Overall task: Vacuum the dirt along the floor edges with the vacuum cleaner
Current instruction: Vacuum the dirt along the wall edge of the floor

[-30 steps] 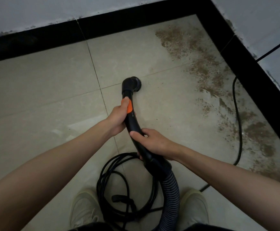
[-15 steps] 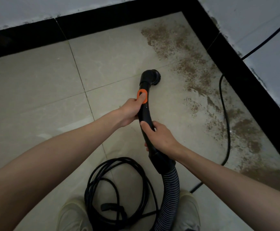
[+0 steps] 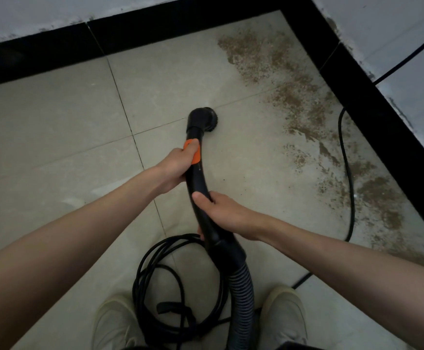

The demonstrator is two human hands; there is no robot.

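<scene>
Both hands are on the curved black plastic vacuum wand (image 3: 198, 183): the left hand (image 3: 178, 165) grips it high up, thumb lying on the orange slider (image 3: 193, 154), and the right hand (image 3: 221, 213) is wrapped round it lower down, just above the ribbed grey flexible hose (image 3: 241, 289). At the far end, the round black brush nozzle (image 3: 204, 120) sits low over the pale floor tiles (image 3: 54, 127), to the left of the brown dirt (image 3: 294, 97) strewn along the black skirting (image 3: 372, 102).

From where I stand, the wand looks stiff and light, easy to steer with this two-handed hold; the hose is soft and will drag behind. A thin black power cord (image 3: 346, 157) trails through the dirt, and a coiled black cable (image 3: 170, 294) lies between the pale shoes (image 3: 115, 322), so either could snag.
</scene>
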